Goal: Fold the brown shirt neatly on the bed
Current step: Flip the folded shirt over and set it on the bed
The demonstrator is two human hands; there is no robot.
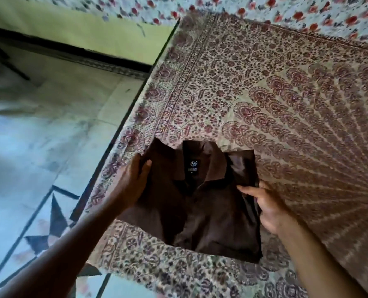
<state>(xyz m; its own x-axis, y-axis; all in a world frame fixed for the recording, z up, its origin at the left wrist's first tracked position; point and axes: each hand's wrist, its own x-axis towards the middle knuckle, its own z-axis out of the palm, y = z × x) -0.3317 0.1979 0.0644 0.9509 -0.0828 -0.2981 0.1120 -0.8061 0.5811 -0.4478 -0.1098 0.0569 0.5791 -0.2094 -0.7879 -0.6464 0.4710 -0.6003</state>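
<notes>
Two bare forearms are being extended from the bottom edge of the view toward a brown collared cotton shirt (200, 201), which is lying folded into a compact rectangle near the left edge of the bed, close to its near corner. Its collar is being shown uppermost, with a small dark neck label visible inside. The left hand (133, 179) is being closed on the shirt's left folded edge, thumb on top and fingers curled beneath the cloth. The right hand (266, 205) is being held against the right folded edge, its fingers gripping the fabric there with the thumb lying over the top. The shirt is being carried by a cream bedspread printed with maroon floral and paisley motifs (286, 93). Beyond its far edge, a white sheet with red flowers (307, 11) is being shown. Left of the bed, a pale tiled floor with a dark star pattern (49, 211) is lying well below.
</notes>
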